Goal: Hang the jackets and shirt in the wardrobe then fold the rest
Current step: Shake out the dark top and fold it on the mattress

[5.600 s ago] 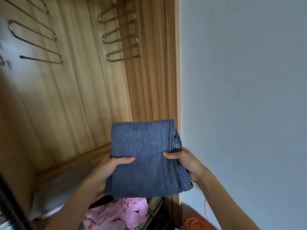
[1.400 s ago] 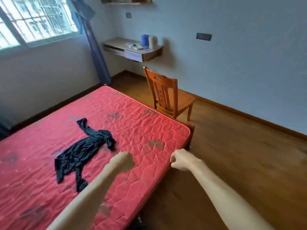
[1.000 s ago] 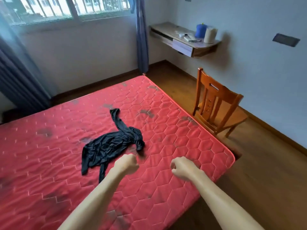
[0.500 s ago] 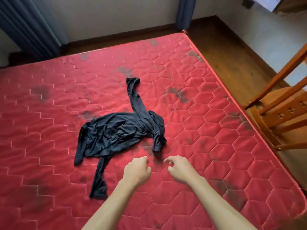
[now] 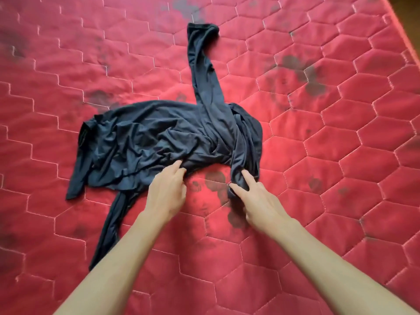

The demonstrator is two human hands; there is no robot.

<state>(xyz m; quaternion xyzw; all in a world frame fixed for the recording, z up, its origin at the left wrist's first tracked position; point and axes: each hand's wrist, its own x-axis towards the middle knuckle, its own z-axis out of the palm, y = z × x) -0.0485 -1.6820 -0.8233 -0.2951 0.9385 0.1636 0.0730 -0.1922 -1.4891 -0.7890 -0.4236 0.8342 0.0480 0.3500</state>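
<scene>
Black garment (image 5: 159, 137), end in right hand (image 5: 261, 201)

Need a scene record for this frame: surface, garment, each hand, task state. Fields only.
surface: red quilted mattress, with dark stains
garment: black top, long-sleeved, crumpled, one sleeve stretched away from the person
left hand: fingertips at the black top's near edge; grip unclear
right hand: pinches a bunched fold at the black top's right end
task state: black top not yet folded
</scene>
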